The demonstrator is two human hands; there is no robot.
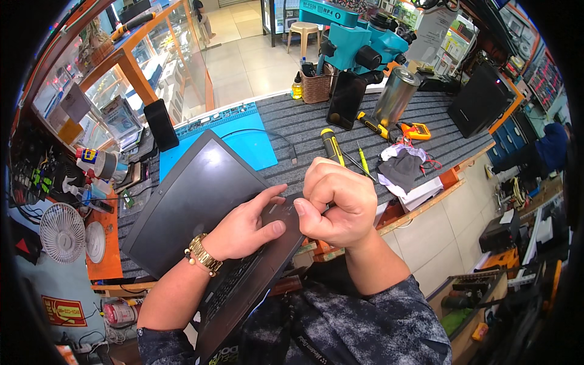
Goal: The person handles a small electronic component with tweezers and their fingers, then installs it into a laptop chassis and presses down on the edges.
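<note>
A dark laptop (pixel 198 188) stands opened and slanted in front of me, its lid leaning over the bench and its keyboard (pixel 226 286) half on my lap. My left hand (pixel 243 228), below a gold watch (pixel 204 254), lies over the keyboard deck with fingers stretched and thumb apart. Above the deck's right corner, my right hand (pixel 338 204) is closed in a fist; whatever it may hold is hidden inside the fingers. A yellow-black screwdriver (pixel 331 146) and a slim yellow-green screwdriver (pixel 363 159) lie just beyond that fist.
A blue work mat (pixel 249 143) lies behind the lid. Beyond stand a phone (pixel 346 100), a metal can (pixel 395 97), a teal microscope (pixel 353 45) and a black box (pixel 480 100). An orange multimeter (pixel 416 131) and dark cloth (pixel 401 170) sit right; a fan (pixel 62 232) stands left.
</note>
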